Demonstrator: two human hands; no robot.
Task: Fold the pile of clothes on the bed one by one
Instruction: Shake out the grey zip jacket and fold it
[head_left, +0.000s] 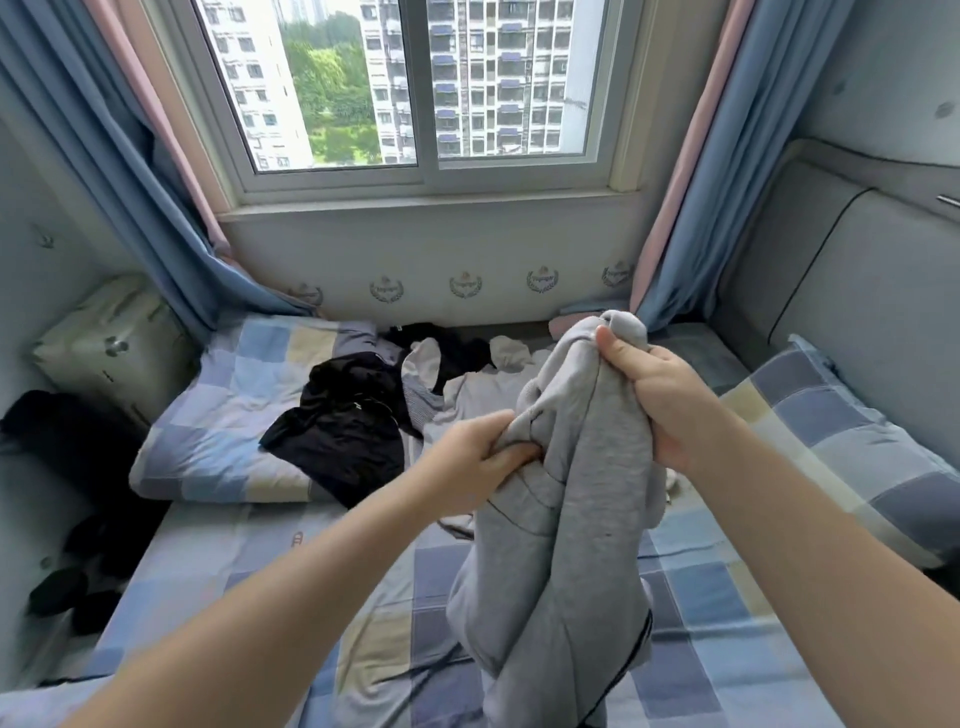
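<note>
The left hand (480, 457) and right hand (662, 395) are apart, each gripping a bunched grey garment (571, 519). They hold it up over the middle of the bed (208, 545), the right hand higher, and its lower end hangs toward the near edge. The pile (457, 389) of black, white and grey pieces lies at the bed's far edge below the window (415, 88), partly on a checked pillow (208, 415). A white mark on the black top (343, 436) is too small to read. Checked sheet shows between pile and near-left corner. Another pillow (857, 441) lines the right edge.
</note>
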